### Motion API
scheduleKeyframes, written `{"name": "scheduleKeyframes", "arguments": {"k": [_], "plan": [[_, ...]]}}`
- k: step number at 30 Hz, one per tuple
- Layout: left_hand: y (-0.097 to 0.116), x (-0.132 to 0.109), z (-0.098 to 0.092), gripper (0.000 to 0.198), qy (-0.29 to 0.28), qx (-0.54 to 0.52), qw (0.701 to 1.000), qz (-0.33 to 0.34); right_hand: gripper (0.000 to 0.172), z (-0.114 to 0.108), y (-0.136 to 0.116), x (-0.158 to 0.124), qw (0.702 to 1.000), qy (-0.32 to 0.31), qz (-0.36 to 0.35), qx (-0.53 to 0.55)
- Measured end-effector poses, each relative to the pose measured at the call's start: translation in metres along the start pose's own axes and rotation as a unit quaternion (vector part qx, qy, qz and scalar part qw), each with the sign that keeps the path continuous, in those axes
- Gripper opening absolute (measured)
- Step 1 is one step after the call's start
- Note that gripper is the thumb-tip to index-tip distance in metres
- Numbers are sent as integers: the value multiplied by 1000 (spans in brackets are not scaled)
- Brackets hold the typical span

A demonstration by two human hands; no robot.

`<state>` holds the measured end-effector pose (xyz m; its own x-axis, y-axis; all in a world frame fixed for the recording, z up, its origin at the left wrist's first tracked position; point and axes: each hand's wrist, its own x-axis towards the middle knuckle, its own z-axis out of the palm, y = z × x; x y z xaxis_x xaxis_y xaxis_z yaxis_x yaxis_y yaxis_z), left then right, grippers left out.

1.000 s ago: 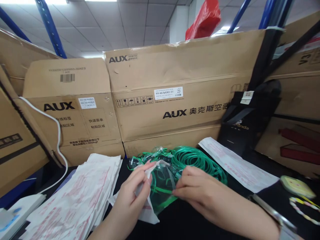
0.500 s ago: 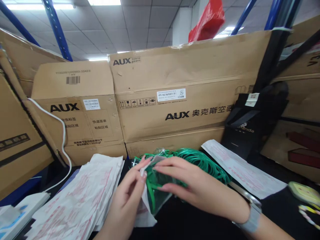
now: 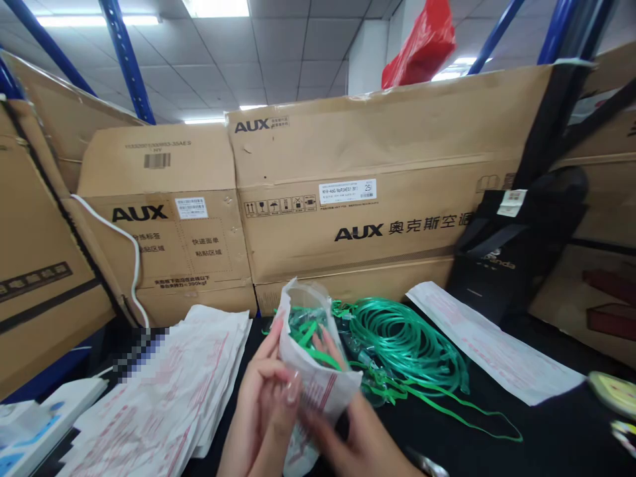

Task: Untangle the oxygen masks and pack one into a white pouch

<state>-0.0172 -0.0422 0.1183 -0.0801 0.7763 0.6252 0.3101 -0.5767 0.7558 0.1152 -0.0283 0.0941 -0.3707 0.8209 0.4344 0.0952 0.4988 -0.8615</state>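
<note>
left hand [image 3: 263, 404] and right hand [image 3: 350, 437] clasp the pouch [image 3: 318, 387]; green tubing coil [image 3: 407, 341] beside, paper stack [image 3: 163, 391] left.

only one cam here, head-mounted; faces forward and a bit down across the black table [image 3: 556, 430]; left hand [image 3: 261, 404], right hand [image 3: 360, 444] and pouch [image 3: 320, 387] up close at bottom; cardboard boxes [image 3: 387, 218] dead ahead

Two hands: the left hand [image 3: 261, 404] and the right hand [image 3: 358, 444]. One held pouch [image 3: 318, 391], one flat pouch [image 3: 491, 354] off to the right, and one pile of pouches [image 3: 163, 391] too thick to count. One coil of green tubing [image 3: 407, 341]. Two boxes with AUX print, the small box [image 3: 163, 218] and the long box [image 3: 377, 152]. One black bag [image 3: 517, 245], one red bag [image 3: 422, 43], one white cable [image 3: 132, 258]
</note>
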Motion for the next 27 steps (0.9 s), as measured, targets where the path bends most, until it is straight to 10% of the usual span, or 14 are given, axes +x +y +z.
{"name": "scheduleKeyframes", "arguments": {"k": [5,11,17,21,27], "plan": [[-37,15,-22,59,61,-9,997,-54,39,-22,-5,11,990,64,81,100],[-30,9,-15,102,-63,-243,945,-208,29,-29,-4,7,997,31,-25,61],[-12,10,-12,43,55,-210,935,-279,43,-26,8,6,979,90,29,182],[-12,17,-13,39,115,-297,894,-316,30,-31,13,-8,974,63,127,176],[-23,-2,25,55,-23,-427,846,-319,40,-93,6,-21,959,223,171,20]]}}
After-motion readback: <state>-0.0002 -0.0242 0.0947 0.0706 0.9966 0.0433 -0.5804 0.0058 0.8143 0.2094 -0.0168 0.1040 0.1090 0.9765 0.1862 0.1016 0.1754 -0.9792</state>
